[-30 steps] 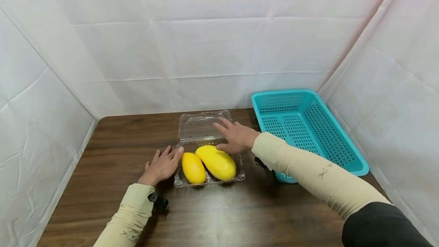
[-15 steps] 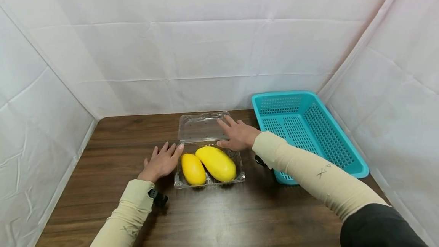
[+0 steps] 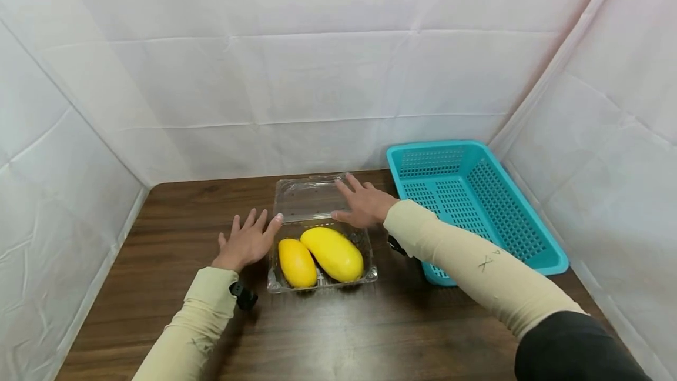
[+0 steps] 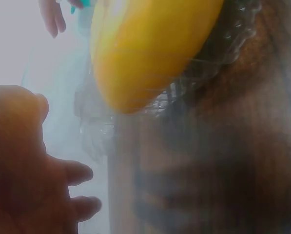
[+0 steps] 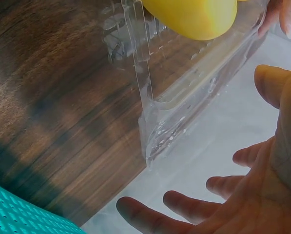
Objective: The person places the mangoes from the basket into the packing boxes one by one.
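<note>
Two yellow mangoes lie side by side in a clear plastic clamshell box [image 3: 276, 281] whose lid [image 3: 304, 199] is folded back flat behind it. The smaller mango [image 3: 297, 263] is on the left, the larger mango [image 3: 334, 254] on the right. My left hand [image 3: 246, 244] is spread at the box's left side, its thumb by the hinge corner. Over the lid's right part hovers my right hand [image 3: 364, 204], fingers spread. Neither hand holds anything. The right wrist view shows the right fingers [image 5: 189, 207] apart above the lid end; the left wrist view shows the smaller mango [image 4: 145, 53] close up.
A turquoise perforated plastic basket [image 3: 476, 193] stands at the right, just behind the right forearm. The dark wooden table [image 3: 174, 240] ends at a white cloth wall [image 3: 317, 75], with cloth on both sides too.
My left hand has shifted slightly back along the box's left side, with its fingers spreading. The right hand has moved a little back over the lid. The mangoes stay in place.
</note>
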`<state>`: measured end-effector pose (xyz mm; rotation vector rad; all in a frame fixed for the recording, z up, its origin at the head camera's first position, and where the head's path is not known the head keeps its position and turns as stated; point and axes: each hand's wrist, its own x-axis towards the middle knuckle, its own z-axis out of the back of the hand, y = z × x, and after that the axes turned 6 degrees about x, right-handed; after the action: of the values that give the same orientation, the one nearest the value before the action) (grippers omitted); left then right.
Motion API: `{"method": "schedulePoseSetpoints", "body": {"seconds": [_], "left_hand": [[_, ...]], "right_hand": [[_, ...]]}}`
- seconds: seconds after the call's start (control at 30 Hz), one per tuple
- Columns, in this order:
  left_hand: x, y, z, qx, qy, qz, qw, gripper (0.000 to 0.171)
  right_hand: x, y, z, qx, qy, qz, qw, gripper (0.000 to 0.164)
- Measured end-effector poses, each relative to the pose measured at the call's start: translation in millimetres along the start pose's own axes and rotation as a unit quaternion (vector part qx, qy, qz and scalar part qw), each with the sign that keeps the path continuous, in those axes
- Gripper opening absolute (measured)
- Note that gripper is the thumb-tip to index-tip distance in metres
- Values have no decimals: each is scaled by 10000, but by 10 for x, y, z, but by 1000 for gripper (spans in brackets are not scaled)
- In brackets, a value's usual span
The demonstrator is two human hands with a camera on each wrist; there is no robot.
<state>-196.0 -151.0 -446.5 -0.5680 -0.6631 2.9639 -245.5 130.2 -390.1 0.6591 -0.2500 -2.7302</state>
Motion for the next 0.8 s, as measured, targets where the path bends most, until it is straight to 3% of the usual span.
{"method": "schedulePoseSetpoints", "body": {"seconds": [0.2,0.37,0.57,0.8], "left_hand": [[84,-49,57,139,-254,-100,9995,88],[165,-89,97,220,-262,-114,9994,88],[297,-143,119,251,-271,-147,9992,88],[480,-170,149,628,-539,-251,9963,86]], "right_hand": [[59,-8,12,63,-75,-70,9999,86],[117,-12,5,138,-134,-124,9997,85],[215,25,5,-49,-317,-214,9993,83],[320,50,4,-255,-395,-307,9984,83]]}}
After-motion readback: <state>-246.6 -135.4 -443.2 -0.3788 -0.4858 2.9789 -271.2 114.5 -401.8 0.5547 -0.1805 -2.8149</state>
